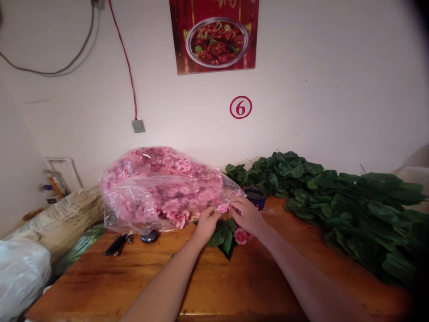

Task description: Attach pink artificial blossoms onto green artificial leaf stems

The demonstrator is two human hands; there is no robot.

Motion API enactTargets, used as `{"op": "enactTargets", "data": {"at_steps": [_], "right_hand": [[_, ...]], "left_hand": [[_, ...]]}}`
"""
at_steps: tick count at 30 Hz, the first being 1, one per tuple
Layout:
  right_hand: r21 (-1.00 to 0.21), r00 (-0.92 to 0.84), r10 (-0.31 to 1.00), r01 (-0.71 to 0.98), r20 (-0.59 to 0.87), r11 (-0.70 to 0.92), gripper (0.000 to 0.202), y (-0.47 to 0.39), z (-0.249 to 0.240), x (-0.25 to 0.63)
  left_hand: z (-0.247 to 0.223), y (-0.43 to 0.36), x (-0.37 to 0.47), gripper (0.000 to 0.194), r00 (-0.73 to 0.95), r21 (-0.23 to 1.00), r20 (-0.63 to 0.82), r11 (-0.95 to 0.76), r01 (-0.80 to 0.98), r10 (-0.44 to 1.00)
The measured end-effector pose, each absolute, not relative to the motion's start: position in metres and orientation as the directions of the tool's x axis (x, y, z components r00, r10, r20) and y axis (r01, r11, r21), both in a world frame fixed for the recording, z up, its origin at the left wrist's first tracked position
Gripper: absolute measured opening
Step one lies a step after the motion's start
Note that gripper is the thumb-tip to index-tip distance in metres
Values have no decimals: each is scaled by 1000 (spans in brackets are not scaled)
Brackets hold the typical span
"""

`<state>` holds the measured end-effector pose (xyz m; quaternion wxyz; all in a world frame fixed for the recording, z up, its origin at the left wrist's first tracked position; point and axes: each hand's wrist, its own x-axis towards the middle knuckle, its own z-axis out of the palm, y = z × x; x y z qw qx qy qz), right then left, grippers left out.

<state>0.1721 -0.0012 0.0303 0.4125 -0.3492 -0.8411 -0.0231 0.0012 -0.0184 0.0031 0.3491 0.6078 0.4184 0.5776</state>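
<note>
Your two bare forearms (167,282) lie nearest the camera, converging from the lower corners over the brown wooden worktop (214,293). They meet at a small pink flower (222,208), held just above the worktop's middle, in front of the clear plastic bag (167,199). Your left hand (207,221) has its fingers narrowed, pinching the flower at its left edge. Your right hand (247,214) reaches in from the other side, its fingers bent close to the flower's right edge; you cannot tell from this view whether they grip it. The flower's open face points toward you and somewhat upward; its stem is hidden, so the long axis cannot be traced. Directly below your hands hang green leaves (224,237), long axis running toward you, the lowest tip pointing at the worktop's near edge. A pink blossom (240,236) shows beside your right wrist. Note, at left, the bag bulging with pink flowers (161,166), and before it a dark oval object (149,236) and a black item (115,245). Beyond your right hand stands a dark bowl (255,195); a leaf heap (355,205) covers the right side.
</note>
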Motion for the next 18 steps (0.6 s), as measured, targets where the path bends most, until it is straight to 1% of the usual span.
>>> {"op": "enactTargets", "data": {"at_steps": [3,7,10,13,16,18], "right_hand": [[-272,-427,580,590,694,760,21,-3,28,172],[-294,-437,562,540,702,788,33,-12,31,167],[-315,-434,567,525,700,791,22,-9,30,165],[-355,-384,634,584,672,730,15,2,22,165],[-357,-398,710,659,581,662,16,12,13,166],[-363,-386,722,670,575,648,16,14,13,168]], "left_hand": [[2,-18,1,30,-16,921,386,-384,60,922],[0,-18,1,31,-19,919,391,-389,69,920],[-2,-17,0,32,-18,908,414,-412,80,910],[-4,-15,0,35,-32,892,446,-441,104,894],[-7,-16,1,36,-16,874,465,-456,168,885],[-8,-18,3,35,-4,861,471,-458,222,882]]}}
